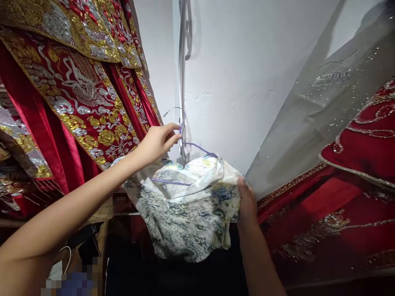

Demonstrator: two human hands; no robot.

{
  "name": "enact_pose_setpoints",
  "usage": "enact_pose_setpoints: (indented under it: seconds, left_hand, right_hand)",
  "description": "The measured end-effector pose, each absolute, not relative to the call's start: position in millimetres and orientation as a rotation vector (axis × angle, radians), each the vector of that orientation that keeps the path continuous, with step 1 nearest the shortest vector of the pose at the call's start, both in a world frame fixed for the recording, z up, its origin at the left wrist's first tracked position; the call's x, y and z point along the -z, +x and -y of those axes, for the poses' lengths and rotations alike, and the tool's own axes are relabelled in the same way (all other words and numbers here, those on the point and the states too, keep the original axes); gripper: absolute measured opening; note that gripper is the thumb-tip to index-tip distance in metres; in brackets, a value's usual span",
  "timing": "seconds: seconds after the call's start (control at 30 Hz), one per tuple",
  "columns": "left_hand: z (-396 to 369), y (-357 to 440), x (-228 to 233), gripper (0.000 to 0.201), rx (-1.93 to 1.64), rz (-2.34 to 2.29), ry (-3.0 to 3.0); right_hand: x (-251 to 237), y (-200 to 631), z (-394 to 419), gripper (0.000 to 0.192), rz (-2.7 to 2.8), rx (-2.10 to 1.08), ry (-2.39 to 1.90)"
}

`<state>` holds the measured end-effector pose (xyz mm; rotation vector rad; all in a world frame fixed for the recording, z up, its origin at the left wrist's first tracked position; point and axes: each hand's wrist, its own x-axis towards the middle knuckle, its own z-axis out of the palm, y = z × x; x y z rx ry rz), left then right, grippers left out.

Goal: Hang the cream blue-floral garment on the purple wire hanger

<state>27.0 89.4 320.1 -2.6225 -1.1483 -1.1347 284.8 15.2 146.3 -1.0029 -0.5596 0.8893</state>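
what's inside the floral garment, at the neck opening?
A purple wire hanger runs inside the floral garment; its bar and one shoulder show. The left hand pinches its hook. The right hand grips the fabric's edge. The hanger's other shoulder is covered by cloth.

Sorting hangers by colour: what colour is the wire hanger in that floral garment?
Purple hanger, pinched by the left hand; seen in the head view.

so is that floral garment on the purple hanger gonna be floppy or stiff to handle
Probably floppy: the floral garment sags in folds off the purple hanger. Its sheen suggests slippery fabric. It is likely light, since the left hand pinches the hanger and the right hand grips an edge.
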Motion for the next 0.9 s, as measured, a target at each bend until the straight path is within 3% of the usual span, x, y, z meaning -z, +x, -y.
enact_pose_setpoints:
  seconds: [0.17, 0.3, 0.4, 0.53, 0.63, 0.7, 0.77, 0.83, 0.9]
  left_hand:
    - [-126, 61, -307, 0.029, 1.088, 0.889, -2.635]
    - [-114, 48, -283, 0.022, 1.280, 0.782, -2.460]
    - [-94, 31, -239, 0.026, 1.659, 0.877, -2.064]
    - [-68, 30, -158, 0.057, 2.186, 1.296, -1.552]
    - [-56, 45, -107, 0.064, 2.441, 1.614, -1.319]
    - [-57, 55, -84, 0.061, 2.601, 1.764, -1.300]
    - [-64, 61, -69, 0.045, 2.747, 1.888, -1.529]
    - [-73, 64, -60, 0.028, 2.792, 1.959, -1.861]
    - [-76, 64, -56, 0.027, 2.761, 1.975, -2.067]
  right_hand:
    - [-158, 290, -22, 0.051, 0.398, -0.869, -0.987]
    - [-170, 284, -43, 0.050, 0.390, -0.840, -0.909]
    - [-171, 280, -58, 0.055, 0.467, -0.878, -0.896]
    - [-148, 283, -62, 0.060, 0.487, -0.813, -1.038]
    - [-125, 288, -56, 0.058, 0.471, -0.796, -1.077]
    - [-117, 289, -52, 0.057, 0.473, -0.827, -1.046]
    - [-114, 288, -50, 0.056, 0.494, -0.844, -1.039]
    - [-112, 286, -49, 0.055, 0.521, -0.836, -1.053]
    - [-106, 284, -46, 0.056, 0.569, -0.762, -1.066]
